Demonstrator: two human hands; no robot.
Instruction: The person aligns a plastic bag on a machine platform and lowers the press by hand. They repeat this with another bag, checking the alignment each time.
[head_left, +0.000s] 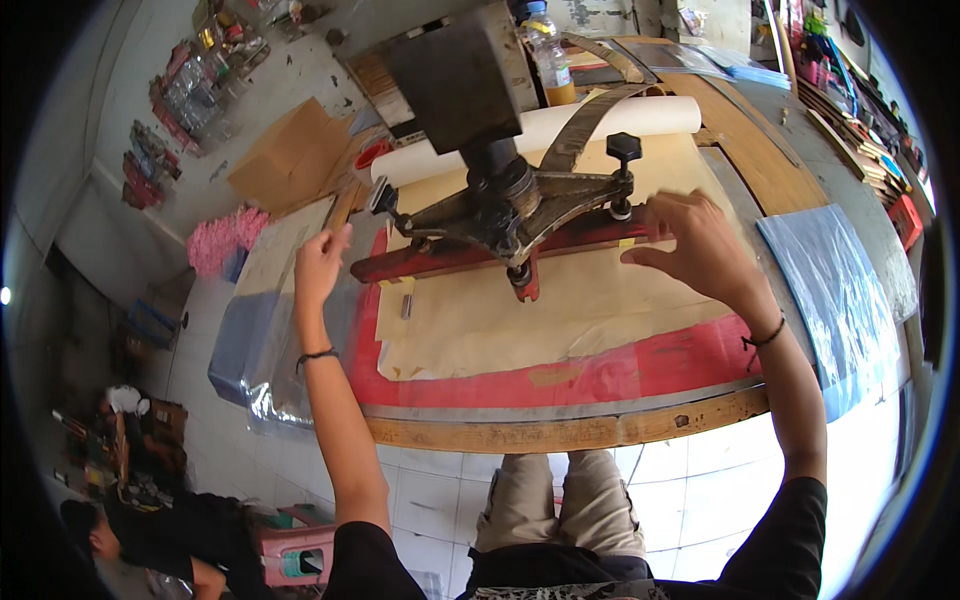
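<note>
White floor tiles (420,500) and pale walls surround the wooden-edged worktop (560,434) in the head view; another person (170,530) is at lower left. On the worktop, tan paper (560,325) overlies a red sheet (660,365), with a white roll (655,115) behind. Above the paper, a dark press head (500,205) carries a long red bar (450,260). Left hand (322,262), loosely curled and empty, is raised near the bar's left end. Right hand (700,240), half open with thumb apart from bent fingers and seemingly empty, is beside its right end; whether it touches the bar cannot be told. Clear plastic sheets (835,300) lie at right.
</note>
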